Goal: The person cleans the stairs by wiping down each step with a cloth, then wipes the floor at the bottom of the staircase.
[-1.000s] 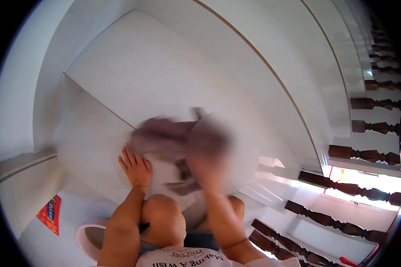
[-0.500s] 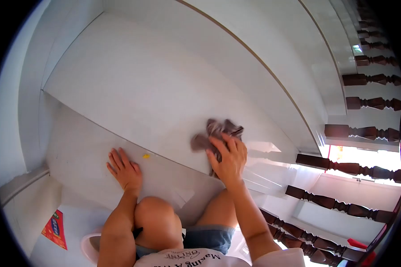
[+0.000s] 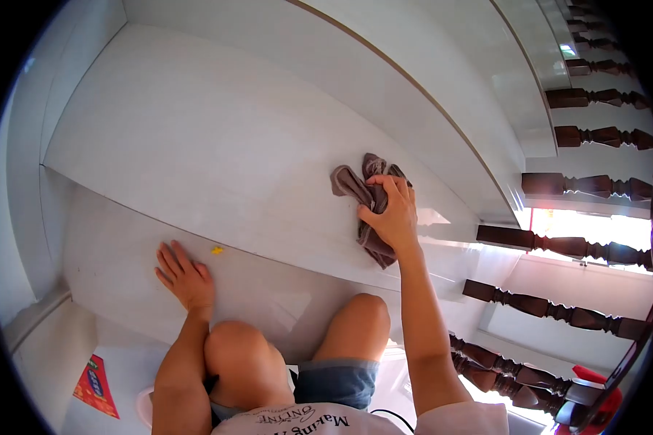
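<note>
A crumpled brown-grey cloth [image 3: 374,194] lies on the pale stair tread [image 3: 218,123], toward its right end. My right hand [image 3: 393,214] presses down on the cloth with bent fingers gripping its folds. On the lower step [image 3: 123,246], my left hand [image 3: 186,277] rests flat, fingers stretched out and holding nothing. A small yellow scrap [image 3: 217,251] sits just right of the left fingertips, below the tread's front edge.
Dark turned wooden balusters [image 3: 573,246] line the right side. Higher steps [image 3: 442,116] with brown edges rise ahead. A white wall [image 3: 22,196] borders the left. At lower left are a red printed packet [image 3: 96,388] and part of a pink rim [image 3: 145,406].
My right hand and the cloth have moved up and to the right across the tread. The left hand stays flat on the lower step while the view has shifted slightly.
</note>
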{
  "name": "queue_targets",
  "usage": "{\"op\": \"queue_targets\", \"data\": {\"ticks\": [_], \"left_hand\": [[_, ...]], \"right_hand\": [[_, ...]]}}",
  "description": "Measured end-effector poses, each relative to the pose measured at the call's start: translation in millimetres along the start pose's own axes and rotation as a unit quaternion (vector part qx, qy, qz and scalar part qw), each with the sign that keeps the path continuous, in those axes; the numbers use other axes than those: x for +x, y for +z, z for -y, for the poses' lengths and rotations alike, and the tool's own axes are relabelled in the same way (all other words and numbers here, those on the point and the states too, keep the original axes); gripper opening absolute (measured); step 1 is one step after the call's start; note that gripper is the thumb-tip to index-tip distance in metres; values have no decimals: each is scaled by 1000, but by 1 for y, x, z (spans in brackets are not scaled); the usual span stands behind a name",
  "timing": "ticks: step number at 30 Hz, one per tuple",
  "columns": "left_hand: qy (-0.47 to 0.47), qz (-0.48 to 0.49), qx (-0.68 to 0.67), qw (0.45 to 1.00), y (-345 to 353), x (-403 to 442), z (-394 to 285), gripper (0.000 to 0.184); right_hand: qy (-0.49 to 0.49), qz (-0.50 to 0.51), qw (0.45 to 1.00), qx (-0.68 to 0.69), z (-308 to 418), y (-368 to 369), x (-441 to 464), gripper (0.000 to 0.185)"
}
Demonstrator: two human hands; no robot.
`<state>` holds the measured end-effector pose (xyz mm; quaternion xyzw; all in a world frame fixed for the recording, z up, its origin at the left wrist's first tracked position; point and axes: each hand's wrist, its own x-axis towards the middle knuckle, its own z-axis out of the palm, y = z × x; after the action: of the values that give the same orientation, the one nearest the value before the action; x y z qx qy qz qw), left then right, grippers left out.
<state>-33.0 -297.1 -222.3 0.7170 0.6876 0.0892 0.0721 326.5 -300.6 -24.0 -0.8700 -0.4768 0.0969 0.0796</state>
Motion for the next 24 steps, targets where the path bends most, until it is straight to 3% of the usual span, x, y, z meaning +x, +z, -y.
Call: {"op": "queue_targets", "data": {"ticks": [24], "left_hand": [[-2,4,11,1000,-3,-2,0,65]], "right_hand": [[-2,-29,999,-14,8,4,-1,46]]}}
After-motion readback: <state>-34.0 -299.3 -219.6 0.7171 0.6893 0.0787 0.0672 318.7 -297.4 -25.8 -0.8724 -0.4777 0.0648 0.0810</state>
